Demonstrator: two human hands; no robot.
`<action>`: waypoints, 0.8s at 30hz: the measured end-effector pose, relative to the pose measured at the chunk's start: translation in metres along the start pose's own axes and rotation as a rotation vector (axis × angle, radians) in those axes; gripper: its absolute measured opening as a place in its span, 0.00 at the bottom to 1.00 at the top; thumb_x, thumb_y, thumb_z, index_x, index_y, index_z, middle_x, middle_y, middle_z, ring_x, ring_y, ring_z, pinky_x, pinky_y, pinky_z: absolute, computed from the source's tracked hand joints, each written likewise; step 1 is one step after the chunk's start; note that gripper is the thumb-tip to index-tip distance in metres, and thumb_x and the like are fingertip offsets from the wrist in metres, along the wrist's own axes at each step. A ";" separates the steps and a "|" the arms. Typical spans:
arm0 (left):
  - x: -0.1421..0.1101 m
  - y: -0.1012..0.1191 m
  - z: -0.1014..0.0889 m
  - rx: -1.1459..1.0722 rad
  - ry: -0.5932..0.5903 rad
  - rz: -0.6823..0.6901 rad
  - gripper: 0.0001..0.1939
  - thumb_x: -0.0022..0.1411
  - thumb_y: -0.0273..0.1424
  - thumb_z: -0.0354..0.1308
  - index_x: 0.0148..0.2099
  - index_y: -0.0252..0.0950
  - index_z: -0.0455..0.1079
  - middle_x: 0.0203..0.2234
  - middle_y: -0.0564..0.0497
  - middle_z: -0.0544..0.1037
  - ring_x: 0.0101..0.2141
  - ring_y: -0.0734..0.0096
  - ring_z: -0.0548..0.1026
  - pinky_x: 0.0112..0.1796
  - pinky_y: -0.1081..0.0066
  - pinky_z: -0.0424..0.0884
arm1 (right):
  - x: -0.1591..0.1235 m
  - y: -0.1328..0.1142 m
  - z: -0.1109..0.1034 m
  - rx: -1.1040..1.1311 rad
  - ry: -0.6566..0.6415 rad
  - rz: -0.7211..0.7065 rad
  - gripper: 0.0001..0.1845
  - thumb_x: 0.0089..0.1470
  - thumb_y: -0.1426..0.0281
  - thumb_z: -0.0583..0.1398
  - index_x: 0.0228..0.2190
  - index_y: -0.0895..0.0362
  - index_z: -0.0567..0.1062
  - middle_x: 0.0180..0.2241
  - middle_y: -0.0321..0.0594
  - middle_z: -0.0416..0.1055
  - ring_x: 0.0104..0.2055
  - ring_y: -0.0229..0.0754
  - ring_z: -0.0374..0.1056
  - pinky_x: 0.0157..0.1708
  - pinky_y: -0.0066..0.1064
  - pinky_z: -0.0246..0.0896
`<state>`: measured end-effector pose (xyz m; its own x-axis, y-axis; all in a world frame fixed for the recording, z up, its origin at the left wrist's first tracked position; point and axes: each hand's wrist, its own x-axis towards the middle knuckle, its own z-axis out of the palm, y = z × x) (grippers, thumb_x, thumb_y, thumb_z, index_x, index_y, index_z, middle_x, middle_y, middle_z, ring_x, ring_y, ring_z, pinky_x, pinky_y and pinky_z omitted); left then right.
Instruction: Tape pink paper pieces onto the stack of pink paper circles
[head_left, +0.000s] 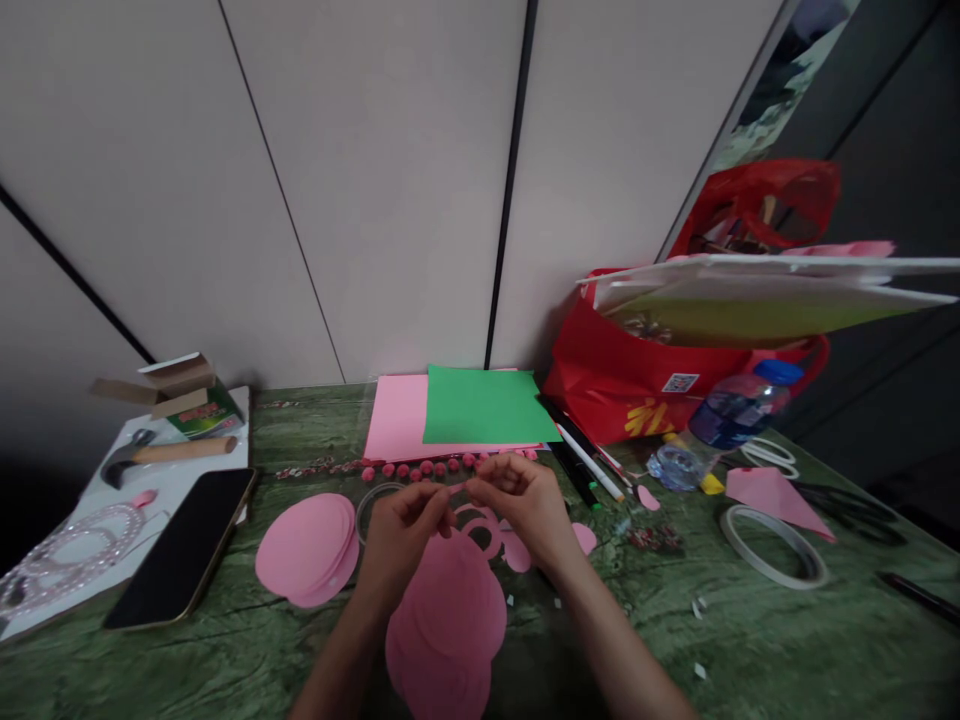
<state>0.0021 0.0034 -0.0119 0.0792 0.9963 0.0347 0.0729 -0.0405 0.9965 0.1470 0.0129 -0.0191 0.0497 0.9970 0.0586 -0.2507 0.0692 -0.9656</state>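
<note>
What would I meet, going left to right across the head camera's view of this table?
Coiled bead string, black phone, pile of pink paper ovals, left hand, small pink piece, right hand, blue-capped bottle, slim dark stick.

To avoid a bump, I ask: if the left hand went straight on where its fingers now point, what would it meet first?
Most likely the right hand: it faces the left hand, with a small pink piece between them. Exact depth is unclear from this view.
</note>
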 end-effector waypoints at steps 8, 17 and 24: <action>0.000 -0.002 0.000 -0.008 -0.001 0.006 0.10 0.52 0.35 0.58 0.25 0.33 0.71 0.15 0.53 0.72 0.19 0.75 0.67 0.23 0.75 0.63 | 0.000 -0.001 -0.001 -0.027 -0.001 0.024 0.10 0.32 0.68 0.68 0.20 0.59 0.75 0.18 0.35 0.72 0.20 0.35 0.66 0.20 0.25 0.61; 0.001 -0.004 -0.001 0.007 -0.002 0.015 0.09 0.53 0.33 0.57 0.25 0.33 0.71 0.16 0.54 0.72 0.20 0.75 0.67 0.24 0.76 0.63 | -0.001 -0.003 -0.001 -0.013 -0.002 0.047 0.12 0.35 0.66 0.67 0.26 0.58 0.79 0.23 0.41 0.77 0.25 0.41 0.72 0.27 0.30 0.67; 0.000 -0.001 0.001 0.016 -0.001 0.002 0.10 0.53 0.32 0.56 0.24 0.33 0.71 0.15 0.54 0.71 0.20 0.75 0.68 0.25 0.75 0.64 | 0.001 0.001 0.000 0.008 0.001 0.001 0.08 0.34 0.70 0.67 0.22 0.58 0.76 0.19 0.35 0.73 0.22 0.36 0.68 0.23 0.25 0.63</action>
<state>0.0027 0.0038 -0.0130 0.0804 0.9961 0.0364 0.0884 -0.0435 0.9951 0.1467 0.0136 -0.0204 0.0500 0.9971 0.0574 -0.2582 0.0684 -0.9637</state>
